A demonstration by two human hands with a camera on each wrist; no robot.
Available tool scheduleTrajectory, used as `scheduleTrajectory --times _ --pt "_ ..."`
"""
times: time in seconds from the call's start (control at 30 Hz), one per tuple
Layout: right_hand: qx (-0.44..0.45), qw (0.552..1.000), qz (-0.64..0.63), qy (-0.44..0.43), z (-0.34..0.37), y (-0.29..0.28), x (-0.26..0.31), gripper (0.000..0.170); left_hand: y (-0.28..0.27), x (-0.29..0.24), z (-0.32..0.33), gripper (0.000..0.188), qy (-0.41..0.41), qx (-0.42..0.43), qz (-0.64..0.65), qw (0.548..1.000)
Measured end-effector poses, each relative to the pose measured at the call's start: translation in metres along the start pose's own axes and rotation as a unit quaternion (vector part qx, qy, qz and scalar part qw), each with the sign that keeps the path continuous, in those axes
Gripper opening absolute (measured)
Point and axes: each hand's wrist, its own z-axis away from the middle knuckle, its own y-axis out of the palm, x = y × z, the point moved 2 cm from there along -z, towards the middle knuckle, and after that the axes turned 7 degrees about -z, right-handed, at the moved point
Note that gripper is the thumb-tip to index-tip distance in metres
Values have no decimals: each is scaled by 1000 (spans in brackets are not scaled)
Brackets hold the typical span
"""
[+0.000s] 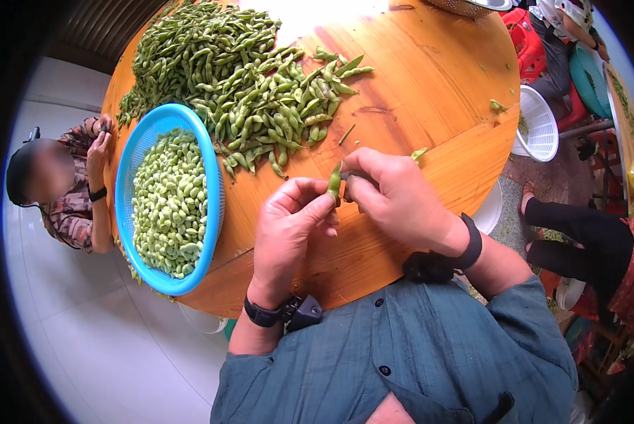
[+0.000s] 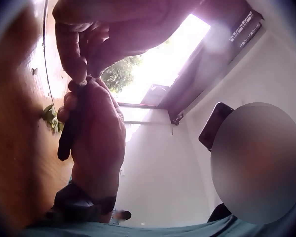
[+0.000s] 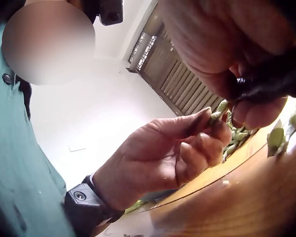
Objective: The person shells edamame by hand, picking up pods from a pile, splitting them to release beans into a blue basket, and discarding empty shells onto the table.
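My left hand (image 1: 292,219) pinches a green soybean pod (image 1: 335,180) upright between thumb and fingers, over the wooden table (image 1: 430,78). Close against the pod's tip, my right hand (image 1: 394,198) has its fingers curled round a slender dark tool (image 2: 65,140). One end of this tool pokes out below the right hand in the left wrist view; its kind cannot be told. In the right wrist view the left hand (image 3: 163,153) meets the right hand (image 3: 237,44) at the pod (image 3: 218,112). Left of my hands stands a blue basket (image 1: 214,205) of shelled soybeans (image 1: 168,201).
A large heap of soybean pods (image 1: 253,92) covers the far left of the table. Loose bits (image 1: 497,106) lie at the right. Another person (image 1: 66,184) sits at the left edge. White basket (image 1: 541,124), red stools (image 1: 525,42) and more people are on the right.
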Motion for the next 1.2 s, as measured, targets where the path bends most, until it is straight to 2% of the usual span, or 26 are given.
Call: scheduleTrajectory --times 0.07,0.27,0.4,0.47,0.53,0.7,0.77,1.0,1.07,1.2 --pt "24 987 -96 123 -1 -3 5 18 -2 3 -1 16 -4 2 32 999" --pt "66 975 -118 175 1 -3 4 20 -1 3 -1 13 -11 -13 25 1000" --pt "62 981 -101 154 2 1 -1 20 2 3 1 11 26 -24 -23 999" --pt "31 992 -74 92 2 2 -1 19 6 1 2 11 42 -29 -40 998" --pt "29 994 -61 84 0 1 2 16 10 -1 4 11 51 -33 -70 996" --pt "22 998 -24 54 2 6 0 8 13 -3 3 12 38 -45 -48 997" --pt "-13 999 -26 36 3 8 0 6 13 -2 2 13 27 -46 -44 998" --pt "5 998 -28 52 3 1 3 11 5 7 -1 16 16 -41 -5 999" --pt "43 992 -40 112 2 -3 7 17 5 8 -1 16 18 -44 -1 999" --pt "48 990 -62 120 1 -2 5 19 7 7 -1 15 13 -47 -11 999"
